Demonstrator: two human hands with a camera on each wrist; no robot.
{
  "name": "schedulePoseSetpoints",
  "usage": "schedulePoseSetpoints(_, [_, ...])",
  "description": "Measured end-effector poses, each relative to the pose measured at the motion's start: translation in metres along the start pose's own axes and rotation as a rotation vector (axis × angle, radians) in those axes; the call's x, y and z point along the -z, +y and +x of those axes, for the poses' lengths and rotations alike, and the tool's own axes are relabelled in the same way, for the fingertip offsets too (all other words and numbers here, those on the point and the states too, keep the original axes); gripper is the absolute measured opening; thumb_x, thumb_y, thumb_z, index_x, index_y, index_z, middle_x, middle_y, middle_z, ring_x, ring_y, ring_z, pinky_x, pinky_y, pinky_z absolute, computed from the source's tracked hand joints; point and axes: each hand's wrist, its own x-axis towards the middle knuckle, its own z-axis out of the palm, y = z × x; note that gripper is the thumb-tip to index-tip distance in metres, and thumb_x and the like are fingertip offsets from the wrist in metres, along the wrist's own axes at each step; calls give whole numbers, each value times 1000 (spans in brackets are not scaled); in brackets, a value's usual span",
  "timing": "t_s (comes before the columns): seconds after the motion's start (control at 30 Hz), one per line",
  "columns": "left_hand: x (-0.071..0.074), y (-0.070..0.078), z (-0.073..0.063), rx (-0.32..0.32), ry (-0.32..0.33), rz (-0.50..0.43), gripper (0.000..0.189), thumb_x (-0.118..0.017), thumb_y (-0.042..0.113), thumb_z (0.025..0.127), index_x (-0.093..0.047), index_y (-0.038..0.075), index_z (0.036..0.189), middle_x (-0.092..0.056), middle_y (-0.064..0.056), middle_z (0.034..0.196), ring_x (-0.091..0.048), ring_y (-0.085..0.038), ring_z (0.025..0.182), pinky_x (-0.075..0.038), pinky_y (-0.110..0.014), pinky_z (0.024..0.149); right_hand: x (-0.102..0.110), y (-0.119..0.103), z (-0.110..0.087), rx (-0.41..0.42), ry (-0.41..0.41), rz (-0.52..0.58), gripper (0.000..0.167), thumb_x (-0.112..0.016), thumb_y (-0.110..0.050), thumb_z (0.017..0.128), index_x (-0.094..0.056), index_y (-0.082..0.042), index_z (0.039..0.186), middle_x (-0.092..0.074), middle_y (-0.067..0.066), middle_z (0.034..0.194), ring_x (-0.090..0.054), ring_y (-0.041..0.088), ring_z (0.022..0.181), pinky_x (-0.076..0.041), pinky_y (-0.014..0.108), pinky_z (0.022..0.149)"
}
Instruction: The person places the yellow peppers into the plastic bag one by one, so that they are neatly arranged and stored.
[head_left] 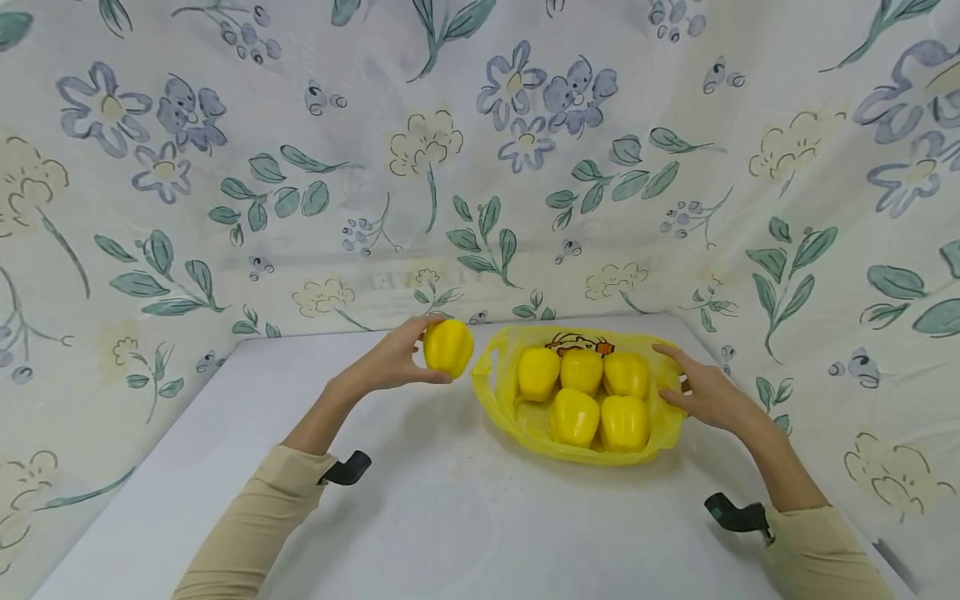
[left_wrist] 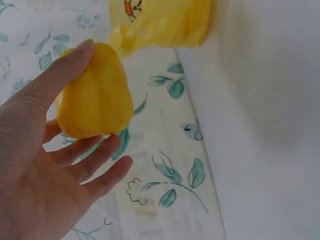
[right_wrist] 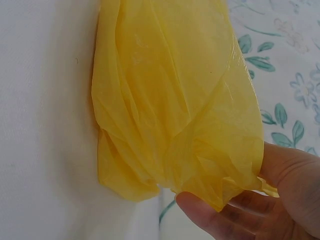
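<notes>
Thumb and fingers of my left hand (head_left: 397, 362) curl round a yellow bell pepper (head_left: 448, 348), held up just left of the bag. In the left wrist view this bell pepper (left_wrist: 95, 95) lies between the thumb and the fingertips. A thin yellow plastic bag (head_left: 504, 417) sits on the table with its mouth spread wide, and several yellow bell peppers (head_left: 574, 418) rest inside in two rows. On the bag's right side, my right hand (head_left: 708, 392) grips the rim. The right wrist view shows the creased bag (right_wrist: 165, 100) between thumb and fingers.
The white table (head_left: 420, 517) ends at a back wall hung with a flower-patterned cloth (head_left: 360, 208), which also covers the sides. A dark wrist mount (head_left: 348, 468) juts from the left sleeve, and another wrist mount (head_left: 735, 514) from the right one.
</notes>
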Motion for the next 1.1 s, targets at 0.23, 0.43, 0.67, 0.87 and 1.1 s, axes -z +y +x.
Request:
schedulePoseSetpoints(0.23, [-4,25,2,-75,4,20,96,-85,42,73,-36,15,150,-46,-3,147,-49,-22,123,-51,-46,100,1,-1,0,-2,1,-5,69,-64,-16,94,-26,-8,152,-56,33,126,-63,33,95,-58,37,69])
schedulePoseSetpoints(0.43, [-15,43,6,-136,-19,25,94,-85,43,73,-36,17,150,-47,-4,145,-49,-20,121,-49,-44,103,2,-1,-1,3,0,7,70,-63,-16,95,-25,-8,152,-55,33,129,-63,35,98,-59,38,70])
schedulePoseSetpoints(0.67, [-33,51,15,-159,-51,29,93,-85,42,73,-37,20,149,-45,-5,146,-49,-20,124,-46,-43,107,1,0,-1,8,-1,8,69,-63,-15,95,-25,-8,152,-55,34,130,-64,37,99,-59,38,70])
schedulePoseSetpoints(0.87, [-48,61,18,-149,-98,21,92,-84,43,74,-36,24,150,-45,-6,143,-50,-20,123,-49,-40,105,1,1,0,4,-9,2,70,-63,-16,95,-25,-8,152,-57,33,127,-64,35,97,-59,38,69])
schedulePoseSetpoints(1.1, [-65,72,24,-156,-155,46,91,-83,41,76,-35,21,150,-45,-7,143,-49,-18,122,-48,-37,106,1,0,0,7,-4,0,69,-63,-16,95,-25,-8,152,-57,33,127,-64,35,97,-59,37,69])
